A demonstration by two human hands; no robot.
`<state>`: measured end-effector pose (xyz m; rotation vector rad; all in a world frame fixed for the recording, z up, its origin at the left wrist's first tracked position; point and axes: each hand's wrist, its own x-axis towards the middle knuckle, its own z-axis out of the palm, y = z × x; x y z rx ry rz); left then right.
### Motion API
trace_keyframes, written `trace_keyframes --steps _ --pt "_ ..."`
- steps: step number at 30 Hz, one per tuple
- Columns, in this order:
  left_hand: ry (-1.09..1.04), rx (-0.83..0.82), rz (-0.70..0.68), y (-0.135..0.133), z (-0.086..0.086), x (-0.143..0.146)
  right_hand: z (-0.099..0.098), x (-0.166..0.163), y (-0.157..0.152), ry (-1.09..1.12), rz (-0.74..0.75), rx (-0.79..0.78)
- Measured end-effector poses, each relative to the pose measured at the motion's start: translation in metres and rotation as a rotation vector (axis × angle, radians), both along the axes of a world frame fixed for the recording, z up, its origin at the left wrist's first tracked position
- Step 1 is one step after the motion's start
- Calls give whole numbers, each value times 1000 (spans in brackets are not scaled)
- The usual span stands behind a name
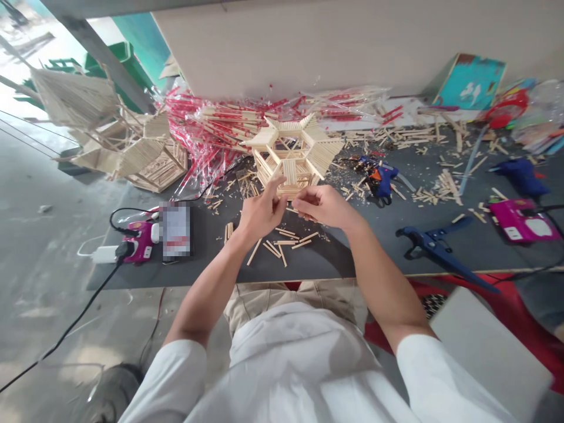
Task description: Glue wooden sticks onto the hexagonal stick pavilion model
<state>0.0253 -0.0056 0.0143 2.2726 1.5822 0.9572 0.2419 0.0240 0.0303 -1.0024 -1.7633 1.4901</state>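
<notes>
Head-camera view down at a person seated at a dark work table (211, 267). A hexagonal stick model (293, 154), shaped like a small pavilion with a ribbed roof, stands upright at the table's middle, just beyond the hands. The right hand (326, 207) is drawn narrow, thumb and fingers pinched on a short stick (294, 210) at the model's near base. The left hand (259, 214) is curled close beside it, forefinger raised against the model's lower edge; whether it also grips the stick cannot be told. Loose sticks (284, 241) lie scattered under the wrists. A blue glue gun (382, 177) lies to the right, well apart from both hands. The work in hand looks like fitting one stick to the base; it calls for lining the piece up square and holding the model steady
</notes>
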Motion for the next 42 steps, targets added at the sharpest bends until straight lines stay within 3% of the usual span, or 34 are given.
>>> trace_keyframes --steps 3,5,7,9,11,13,18,23,30,42 --pt "-5 4 6 0 -1 0 27 15 -4 -172 387 132" --pt "-10 -1 7 0 -1 0 51 22 -5 -226 540 223" --pt "-7 -9 3 0 -1 0 72 25 -2 -190 401 313" --pt "1 -9 6 0 -1 0 83 22 12 -163 121 411" --pt "4 -2 8 0 -1 0 84 15 35 -196 -134 509" --pt "2 4 5 1 0 0 76 7 61 -237 -277 575" --pt "0 0 -2 1 0 -1 55 -8 99 -275 -275 549" --pt "5 15 -4 1 0 -1 54 -11 98 -288 -216 544" --pt "27 -3 4 1 1 -1 51 -13 103 -372 -248 555" --pt "18 27 -4 2 -2 -2 43 -18 107 -368 -415 637"
